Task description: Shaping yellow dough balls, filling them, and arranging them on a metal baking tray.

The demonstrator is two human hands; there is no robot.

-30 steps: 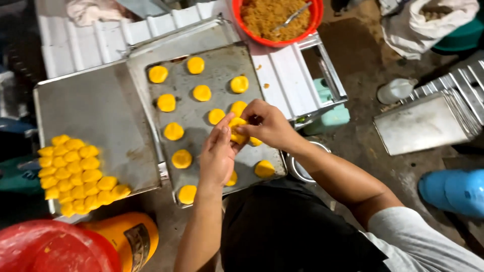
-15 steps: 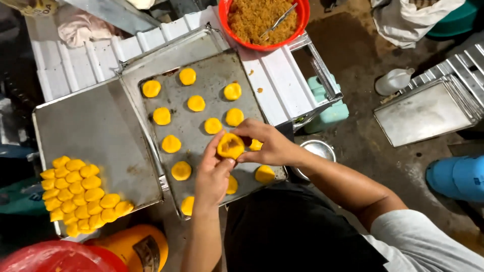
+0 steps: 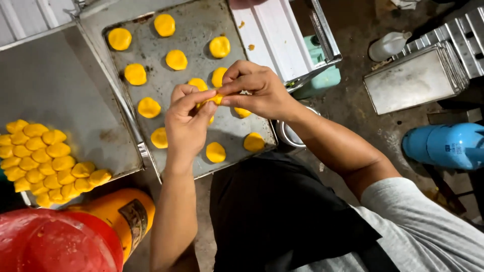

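Now yellow dough piece (image 3: 216,99) pinched between both hands' fingers (image 3: 237,85)

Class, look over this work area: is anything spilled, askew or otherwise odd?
A few orange crumbs lie on the white ribbed surface right of the baking tray, off the tray. The tray's metal is stained and scorched. The dough pieces on it sit unevenly spaced. Both hands pinch one piece.

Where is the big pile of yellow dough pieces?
In the head view, the pile of yellow dough pieces sits at the far left on the flat metal tray, just above the orange container.
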